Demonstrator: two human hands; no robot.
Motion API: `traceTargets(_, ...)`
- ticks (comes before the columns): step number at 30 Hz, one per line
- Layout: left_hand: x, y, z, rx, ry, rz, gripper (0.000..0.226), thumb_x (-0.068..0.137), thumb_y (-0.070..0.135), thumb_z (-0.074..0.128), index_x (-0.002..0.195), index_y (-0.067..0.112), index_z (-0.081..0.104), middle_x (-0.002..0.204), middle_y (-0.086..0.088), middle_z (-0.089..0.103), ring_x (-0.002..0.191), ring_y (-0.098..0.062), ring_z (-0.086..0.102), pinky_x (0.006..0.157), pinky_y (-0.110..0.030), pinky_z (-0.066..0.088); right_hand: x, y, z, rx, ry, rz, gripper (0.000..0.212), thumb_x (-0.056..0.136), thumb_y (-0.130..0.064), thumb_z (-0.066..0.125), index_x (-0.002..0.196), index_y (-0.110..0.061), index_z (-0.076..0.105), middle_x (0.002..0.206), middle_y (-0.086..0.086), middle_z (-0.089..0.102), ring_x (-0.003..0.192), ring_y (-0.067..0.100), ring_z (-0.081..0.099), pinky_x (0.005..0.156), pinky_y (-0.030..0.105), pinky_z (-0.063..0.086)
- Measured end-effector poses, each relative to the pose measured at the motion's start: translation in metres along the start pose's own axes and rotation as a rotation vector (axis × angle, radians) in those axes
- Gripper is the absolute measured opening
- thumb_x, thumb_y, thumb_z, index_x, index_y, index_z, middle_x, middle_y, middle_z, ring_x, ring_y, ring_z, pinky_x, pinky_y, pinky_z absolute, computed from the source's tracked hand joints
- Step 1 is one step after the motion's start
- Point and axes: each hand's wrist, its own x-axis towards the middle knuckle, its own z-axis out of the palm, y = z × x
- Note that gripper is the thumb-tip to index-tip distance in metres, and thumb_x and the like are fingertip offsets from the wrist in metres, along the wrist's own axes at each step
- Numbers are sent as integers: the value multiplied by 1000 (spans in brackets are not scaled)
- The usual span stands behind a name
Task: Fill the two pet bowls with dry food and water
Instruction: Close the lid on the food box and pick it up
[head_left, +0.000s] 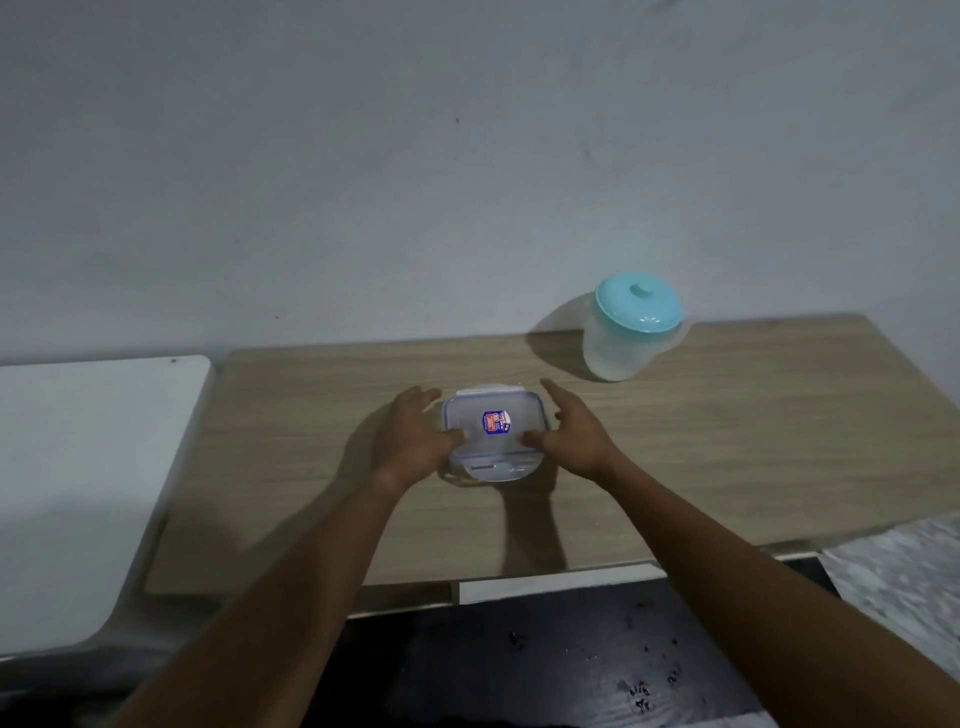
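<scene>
L hand (415, 436): grips left side of container (491, 462), fingers curled round its far-left corner, thumb on top.
R hand (569, 436): fairly wide; fingers straight along container's right side, thumb tip pressing on top.
Container: clear plastic box w/ blue-edged snap lid, closed, between both hands, on bench (753, 415).
Sticker (496, 422): red/blue/white, mid-lid between the thumbs; writing too small to read.
Jug (623, 353): translucent, teal cap (639, 301), upright, beyond & right of R hand, well apart.
White top (78, 467): left of L hand, beside bench.
</scene>
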Motion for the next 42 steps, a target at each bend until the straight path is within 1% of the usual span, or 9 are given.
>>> traceTargets(3, 9, 12, -11, 316, -332, 186, 125, 57, 39, 93, 158, 14, 24, 168, -4, 10, 153, -18, 18, 119, -27, 22, 14, -19, -9, -442, -292, -154, 140, 61, -33, 97, 164, -9, 4, 173, 9, 7, 159, 25, 12, 126, 37, 21)
traceTargets(5, 15, 15, -8, 430, -441, 191, 139, 52, 41, 95, 159, 11, 11, 168, -2, 8, 153, -18, 17, 120, -28, 22, 22, -26, -8, -644, -361, -177, 144, 59, -38, 97, 164, -10, 1, 173, 8, 6, 157, 28, 17, 124, 41, 27)
traceTargets(13, 29, 9, 5, 475, -348, 235, 134, 46, 44, 92, 156, 12, 24, 158, -3, 33, 140, -21, 40, 111, -31, 39, 35, -24, 0, -731, -316, -221, 133, 61, -33, 96, 163, -11, 12, 168, 6, 20, 143, 32, 42, 111, 42, 44)
traceTargets(26, 25, 4, 8, 413, -295, 267, 125, 54, 34, 91, 157, 11, 22, 160, -5, 30, 143, -24, 37, 114, -32, 36, 34, -15, 9, -680, -261, -244, 129, 62, -28, 93, 162, -14, 12, 165, 7, 21, 142, 37, 35, 111, 45, 42)
traceTargets(29, 9, -3, 8, 202, -277, 191, 130, 59, 24, 94, 159, 8, 13, 167, -4, 14, 151, -19, 22, 101, -14, 33, 16, -5, 12, -469, -197, -192, 140, 61, -26, 95, 164, -16, 1, 171, 11, 3, 156, 33, 18, 120, 40, 33)
traceTargets(31, -5, -10, 8, -40, -219, 102, 125, 60, 17, 95, 158, 8, 17, 165, -3, 21, 148, -20, 30, 105, -21, 36, -4, 2, 15, -143, -103, -95, 135, 65, -18, 96, 164, -11, 4, 168, 15, 8, 156, 26, 14, 118, 29, 28)
traceTargets(33, -17, -19, 13, -315, -119, 23, 97, 61, 9, 93, 145, 16, 45, 143, 2, 53, 124, -14, 58, 100, -32, 51, -25, 8, 21, 190, 17, -4, 100, 76, -8, 89, 158, -9, 31, 153, 11, 41, 141, 27, 45, 111, 30, 40)
traceTargets(36, -25, -27, 23, -333, -48, -12, 54, 66, 5, 90, 116, 11, 72, 99, 6, 70, 71, 13, 64, 69, -11, 54, -43, 13, 37, 501, 162, 68, 49, 89, -5, 76, 135, -15, 64, 124, 9, 73, 106, 31, 74, 92, 47, 61)
traceTargets(42, -32, -29, 33, -450, -22, -80, 50, 64, 12, 90, 112, 16, 76, 97, 2, 77, 85, -13, 74, 83, -33, 59, -46, 10, 40, 539, 158, 92, 47, 92, -10, 75, 137, -11, 64, 127, 9, 72, 100, 20, 76, 87, 36, 63)
